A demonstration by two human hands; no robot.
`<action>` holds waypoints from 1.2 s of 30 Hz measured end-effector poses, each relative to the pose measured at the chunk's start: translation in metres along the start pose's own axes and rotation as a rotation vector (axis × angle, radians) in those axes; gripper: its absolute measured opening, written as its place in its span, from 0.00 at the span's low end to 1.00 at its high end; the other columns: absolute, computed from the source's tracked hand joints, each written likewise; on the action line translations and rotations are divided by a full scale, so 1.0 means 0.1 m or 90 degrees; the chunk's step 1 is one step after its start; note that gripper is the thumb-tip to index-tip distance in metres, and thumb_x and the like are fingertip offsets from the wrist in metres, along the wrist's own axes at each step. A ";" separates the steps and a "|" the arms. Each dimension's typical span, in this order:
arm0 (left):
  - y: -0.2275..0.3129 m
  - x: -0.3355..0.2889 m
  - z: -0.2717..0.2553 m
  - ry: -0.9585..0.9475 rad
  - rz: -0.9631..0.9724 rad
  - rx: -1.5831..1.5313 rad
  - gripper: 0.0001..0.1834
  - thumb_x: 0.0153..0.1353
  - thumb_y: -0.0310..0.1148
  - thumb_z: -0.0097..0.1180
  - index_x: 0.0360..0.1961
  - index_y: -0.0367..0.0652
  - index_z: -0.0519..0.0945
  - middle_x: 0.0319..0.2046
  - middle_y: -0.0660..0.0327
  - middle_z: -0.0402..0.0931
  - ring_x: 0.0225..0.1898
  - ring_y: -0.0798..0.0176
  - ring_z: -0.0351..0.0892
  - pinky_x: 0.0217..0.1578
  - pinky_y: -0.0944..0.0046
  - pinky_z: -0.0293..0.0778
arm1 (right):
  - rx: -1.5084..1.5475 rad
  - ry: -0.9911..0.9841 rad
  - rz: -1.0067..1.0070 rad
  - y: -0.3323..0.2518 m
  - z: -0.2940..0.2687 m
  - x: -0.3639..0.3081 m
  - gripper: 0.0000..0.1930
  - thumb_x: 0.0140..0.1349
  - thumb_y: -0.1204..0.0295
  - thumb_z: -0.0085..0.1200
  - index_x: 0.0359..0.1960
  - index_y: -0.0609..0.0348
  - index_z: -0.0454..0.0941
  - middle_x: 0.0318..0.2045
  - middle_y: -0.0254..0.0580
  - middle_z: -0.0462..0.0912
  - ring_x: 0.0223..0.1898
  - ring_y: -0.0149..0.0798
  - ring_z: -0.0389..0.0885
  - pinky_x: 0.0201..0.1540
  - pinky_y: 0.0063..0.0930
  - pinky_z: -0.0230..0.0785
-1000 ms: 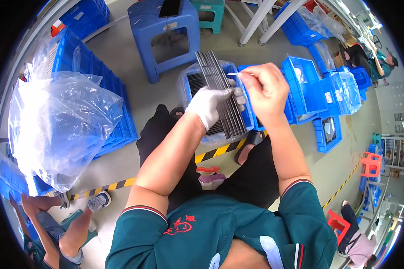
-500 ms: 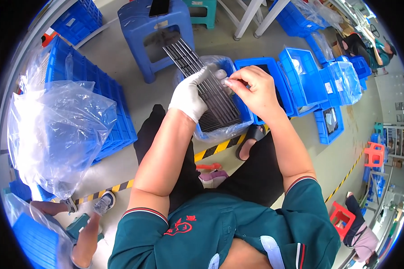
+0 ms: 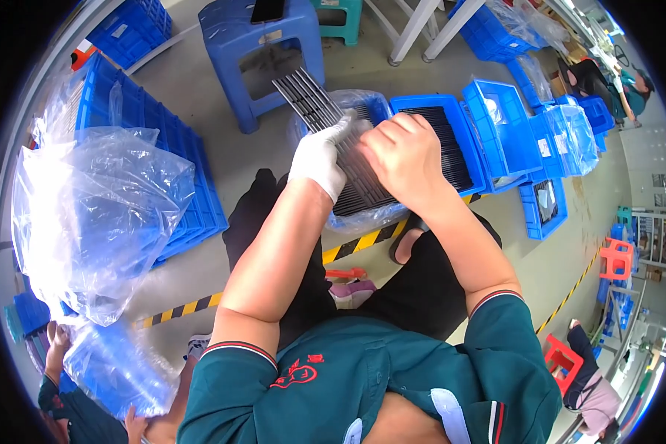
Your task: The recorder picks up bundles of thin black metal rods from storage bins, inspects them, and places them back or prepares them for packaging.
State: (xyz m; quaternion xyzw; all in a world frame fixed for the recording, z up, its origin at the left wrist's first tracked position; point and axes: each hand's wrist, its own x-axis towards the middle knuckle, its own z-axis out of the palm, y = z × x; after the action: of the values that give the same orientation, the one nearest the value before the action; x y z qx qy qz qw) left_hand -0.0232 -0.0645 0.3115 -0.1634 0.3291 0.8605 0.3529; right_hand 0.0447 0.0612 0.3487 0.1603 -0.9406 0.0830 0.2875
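Observation:
My left hand (image 3: pixel 318 161), in a white glove, grips a fanned row of long, thin dark strips (image 3: pixel 309 98), held slantwise with their far ends pointing up and left. My bare right hand (image 3: pixel 401 159) is closed, knuckles up, over the near right part of the strips. Its fingertips are smeared by motion, so what they pinch cannot be made out. Below both hands stands a blue bin lined with clear plastic (image 3: pixel 374 219), holding more dark strips.
Another blue bin (image 3: pixel 475 159) full of dark strips stands just right. Further right are several blue bins (image 3: pixel 512 152). A blue stool (image 3: pixel 233 55) stands ahead. Stacked blue crates (image 3: pixel 192 170) and a plastic bag (image 3: pixel 100 222) are at left, with a co-worker (image 3: pixel 89 414) lower left.
My right hand has moved left and down onto the strips, its fingers curling over. At lower left, the co-worker has leaned into view, hands on a clear plastic bag.

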 end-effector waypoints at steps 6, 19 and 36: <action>0.00 0.07 -0.06 -0.004 -0.023 -0.033 0.10 0.65 0.30 0.53 0.43 0.36 0.78 0.37 0.52 0.80 0.35 0.55 0.80 0.37 0.56 0.78 | 0.132 0.057 0.071 0.09 0.03 0.02 0.07 0.46 0.70 0.66 0.23 0.56 0.79 0.21 0.36 0.79 0.26 0.41 0.76 0.31 0.32 0.69; 0.05 0.04 0.00 -0.032 -0.058 -0.059 0.10 0.67 0.31 0.48 0.45 0.41 0.78 0.40 0.54 0.80 0.41 0.54 0.80 0.45 0.54 0.78 | 0.249 0.025 0.220 0.16 0.01 0.01 0.06 0.49 0.74 0.67 0.26 0.59 0.81 0.23 0.38 0.80 0.27 0.36 0.77 0.30 0.27 0.69; 0.00 0.03 -0.01 -0.051 -0.052 -0.061 0.10 0.65 0.32 0.54 0.45 0.39 0.79 0.39 0.54 0.80 0.38 0.57 0.80 0.42 0.56 0.77 | 0.208 0.001 0.108 0.12 0.02 0.01 0.08 0.47 0.70 0.64 0.22 0.57 0.77 0.20 0.37 0.79 0.26 0.43 0.76 0.33 0.35 0.69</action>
State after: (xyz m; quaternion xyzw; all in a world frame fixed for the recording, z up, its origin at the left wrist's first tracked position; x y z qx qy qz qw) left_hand -0.0256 -0.0638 0.3093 -0.1588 0.2660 0.8661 0.3923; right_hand 0.0385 0.0718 0.3475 0.1246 -0.9245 0.2590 0.2504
